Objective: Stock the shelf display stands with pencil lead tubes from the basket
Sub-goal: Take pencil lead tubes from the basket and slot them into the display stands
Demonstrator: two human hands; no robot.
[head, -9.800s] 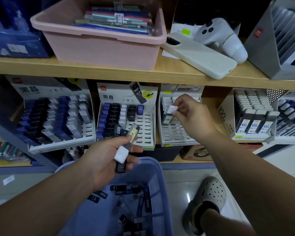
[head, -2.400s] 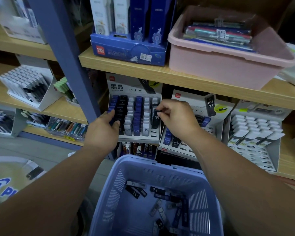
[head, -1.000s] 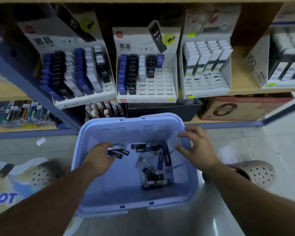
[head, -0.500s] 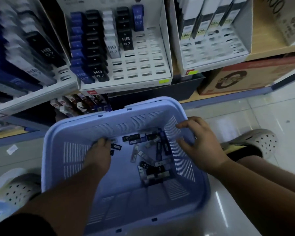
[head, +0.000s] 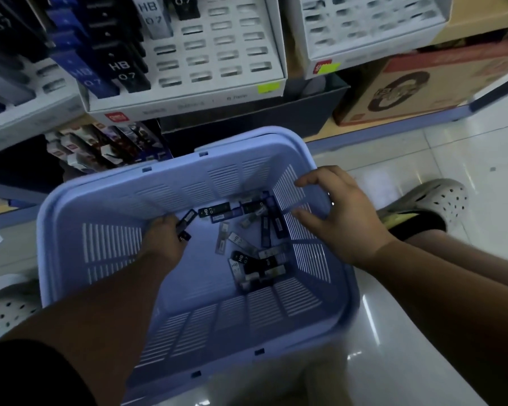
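Fingers of my left hand [head: 165, 240] curl round a couple of tubes [head: 188, 221] at the far left of the basket [head: 115, 206] floor; my right hand [head: 345, 221] hangs slack over its right wall. More lie loose there; the stand [head: 217, 54] above has many empty slots, so I judge much left. Nothing blocks the lift.

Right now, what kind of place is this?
Probably a stationery shop aisle: white slotted display stands on a shelf hold HB 0.7 lead tubes, one carries a yellow-green label, and a blue basket of loose tubes sits below.
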